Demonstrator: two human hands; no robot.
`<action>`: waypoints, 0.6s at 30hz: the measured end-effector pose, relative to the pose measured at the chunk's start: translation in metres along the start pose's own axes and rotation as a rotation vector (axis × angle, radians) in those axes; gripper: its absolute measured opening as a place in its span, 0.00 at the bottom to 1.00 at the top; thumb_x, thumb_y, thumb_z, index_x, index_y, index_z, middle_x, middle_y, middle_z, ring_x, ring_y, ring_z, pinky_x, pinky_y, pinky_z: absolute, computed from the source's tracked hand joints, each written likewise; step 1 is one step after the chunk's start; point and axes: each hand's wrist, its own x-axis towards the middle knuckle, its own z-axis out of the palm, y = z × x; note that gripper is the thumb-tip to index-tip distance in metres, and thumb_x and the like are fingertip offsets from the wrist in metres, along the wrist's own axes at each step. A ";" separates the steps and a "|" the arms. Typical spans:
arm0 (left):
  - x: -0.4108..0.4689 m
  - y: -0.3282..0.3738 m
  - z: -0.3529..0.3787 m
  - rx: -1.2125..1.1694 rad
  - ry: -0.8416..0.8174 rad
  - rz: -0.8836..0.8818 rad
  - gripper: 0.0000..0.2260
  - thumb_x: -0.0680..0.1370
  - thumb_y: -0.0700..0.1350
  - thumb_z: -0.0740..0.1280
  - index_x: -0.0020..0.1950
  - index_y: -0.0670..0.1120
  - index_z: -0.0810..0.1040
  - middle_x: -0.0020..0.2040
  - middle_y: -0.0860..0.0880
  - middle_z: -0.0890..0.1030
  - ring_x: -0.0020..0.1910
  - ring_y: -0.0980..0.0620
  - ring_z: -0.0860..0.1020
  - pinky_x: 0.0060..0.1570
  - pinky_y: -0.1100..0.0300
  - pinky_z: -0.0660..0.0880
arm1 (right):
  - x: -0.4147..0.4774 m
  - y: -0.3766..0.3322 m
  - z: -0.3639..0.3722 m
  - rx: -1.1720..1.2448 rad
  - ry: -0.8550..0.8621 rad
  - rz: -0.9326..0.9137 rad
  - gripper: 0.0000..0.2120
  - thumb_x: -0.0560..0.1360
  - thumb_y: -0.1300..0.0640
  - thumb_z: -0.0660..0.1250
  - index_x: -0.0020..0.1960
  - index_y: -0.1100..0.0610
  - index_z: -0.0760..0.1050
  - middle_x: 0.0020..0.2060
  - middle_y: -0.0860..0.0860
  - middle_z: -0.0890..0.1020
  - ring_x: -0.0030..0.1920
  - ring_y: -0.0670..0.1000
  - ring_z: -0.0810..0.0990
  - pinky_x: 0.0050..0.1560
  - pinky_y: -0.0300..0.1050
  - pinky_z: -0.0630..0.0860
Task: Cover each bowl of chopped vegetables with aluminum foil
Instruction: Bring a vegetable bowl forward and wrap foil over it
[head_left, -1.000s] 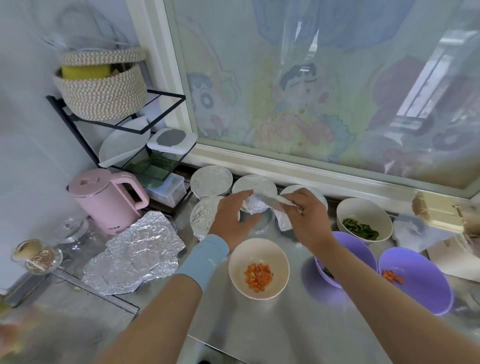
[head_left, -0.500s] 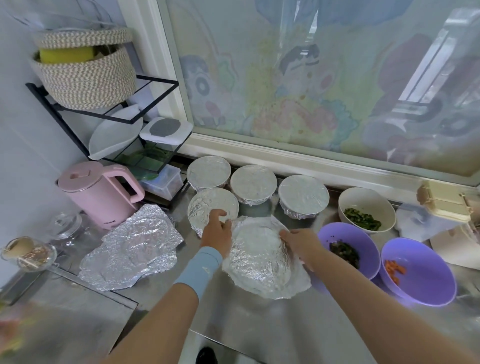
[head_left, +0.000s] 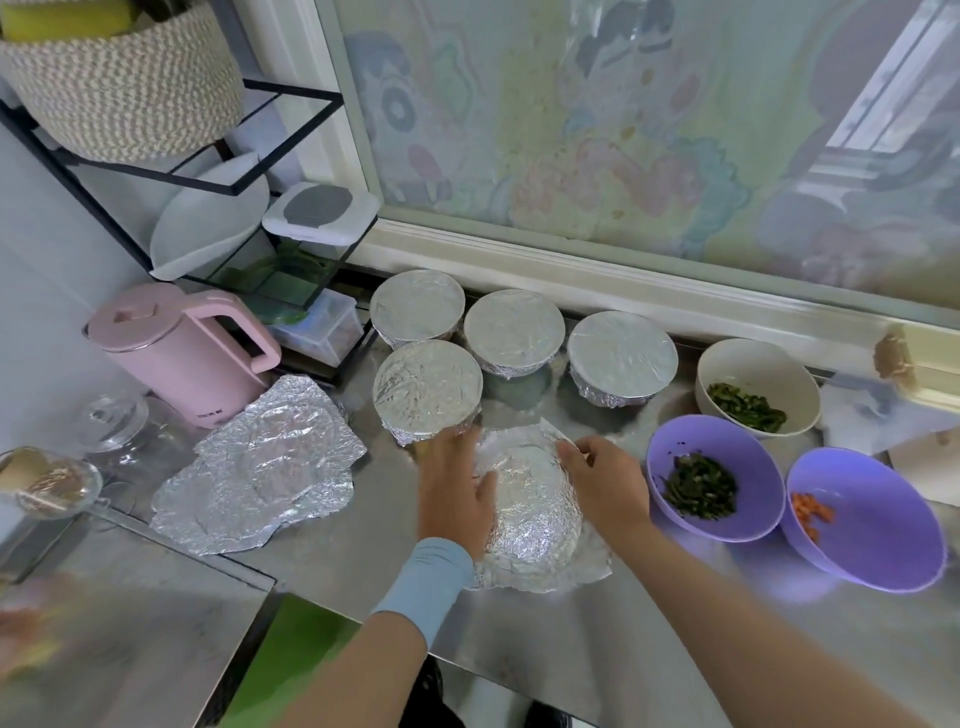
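One foil sheet (head_left: 535, 514) hides its bowl, left hand (head_left: 457, 491) fingers pressing, right hand (head_left: 610, 483) fingers pinching.

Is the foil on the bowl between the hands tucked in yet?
Not fully. The foil sheet drapes over the top, but its edges flare out onto the steel counter.

I'm in a home kitchen: a pink kettle (head_left: 171, 358), a woven basket (head_left: 119, 88) and bowls of chopped vegetables (head_left: 727, 449) crowd my steel bench (head_left: 519, 639) below a cartoon-covered window (head_left: 623, 130).
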 end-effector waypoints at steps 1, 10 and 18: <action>0.002 -0.002 -0.001 -0.171 -0.034 -0.157 0.27 0.76 0.44 0.70 0.73 0.50 0.67 0.69 0.49 0.69 0.67 0.49 0.68 0.66 0.50 0.70 | 0.000 0.002 0.000 0.070 -0.004 -0.019 0.17 0.77 0.40 0.62 0.38 0.51 0.75 0.30 0.46 0.80 0.33 0.48 0.78 0.37 0.48 0.73; 0.027 0.006 -0.025 -0.317 -0.112 -0.372 0.11 0.79 0.44 0.62 0.37 0.44 0.71 0.31 0.50 0.69 0.31 0.52 0.67 0.34 0.59 0.65 | 0.003 -0.003 -0.014 0.283 -0.046 -0.106 0.09 0.75 0.50 0.71 0.53 0.43 0.77 0.37 0.44 0.80 0.34 0.43 0.77 0.37 0.34 0.73; 0.032 0.008 -0.016 -0.434 -0.069 -0.539 0.13 0.81 0.45 0.59 0.36 0.46 0.68 0.32 0.50 0.69 0.32 0.49 0.66 0.36 0.55 0.65 | 0.004 -0.013 -0.021 0.144 -0.033 -0.207 0.15 0.81 0.57 0.61 0.67 0.52 0.73 0.46 0.48 0.82 0.44 0.47 0.79 0.44 0.39 0.69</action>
